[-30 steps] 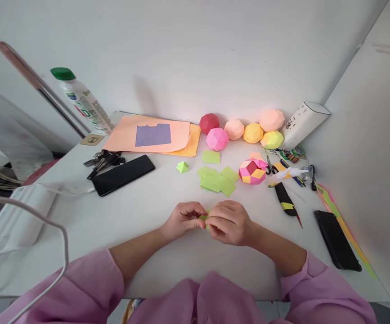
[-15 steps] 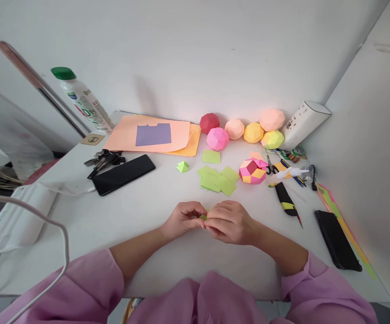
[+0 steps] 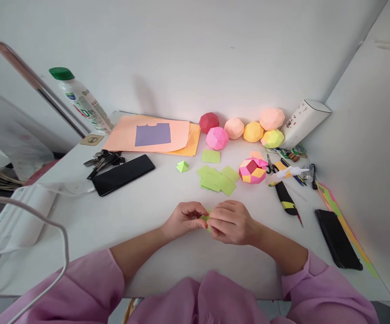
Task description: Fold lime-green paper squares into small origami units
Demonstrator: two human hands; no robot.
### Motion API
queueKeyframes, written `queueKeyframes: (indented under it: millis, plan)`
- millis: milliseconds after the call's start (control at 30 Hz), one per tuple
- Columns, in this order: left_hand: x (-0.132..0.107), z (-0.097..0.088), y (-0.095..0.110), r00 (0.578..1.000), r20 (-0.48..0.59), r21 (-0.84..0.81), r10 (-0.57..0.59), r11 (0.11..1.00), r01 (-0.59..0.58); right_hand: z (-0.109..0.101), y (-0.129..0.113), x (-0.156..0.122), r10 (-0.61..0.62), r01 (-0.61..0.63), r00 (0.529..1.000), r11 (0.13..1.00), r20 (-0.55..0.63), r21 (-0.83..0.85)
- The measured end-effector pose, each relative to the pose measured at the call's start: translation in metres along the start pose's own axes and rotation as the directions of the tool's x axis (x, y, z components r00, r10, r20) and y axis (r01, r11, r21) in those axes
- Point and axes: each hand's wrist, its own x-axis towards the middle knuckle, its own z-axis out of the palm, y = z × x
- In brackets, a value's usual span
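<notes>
Between my two hands, low over the white table, is a small piece of green paper, mostly hidden by fingers. My left hand pinches it from the left with thumb and forefinger. From the right, my right hand closes its fingers on the same paper. Just beyond the hands lie several loose green paper squares, overlapping. A single green square sits farther back. To the left of the pile stands a small folded green paper piece. A multicoloured faceted paper ball rests right of the squares.
Several faceted paper balls line the wall. Left are paper sheets, a black phone, keys and a bottle. On the right lie scissors, a cutter, a glue bottle and a black case.
My right hand has shifted very slightly right, so a bit more of the green paper shows between the fingers. Nothing else on the table has moved.
</notes>
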Motion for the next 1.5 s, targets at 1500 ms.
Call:
queueKeyframes:
  millis: [1500]
  plan:
    - [-0.0018, -0.0030, 0.0039, 0.966, -0.073, 0.339, 0.249, 0.917, -0.211, -0.0038, 0.0029, 0.0020, 0.155, -0.165, 0.986, 0.946, 0.055, 0.279]
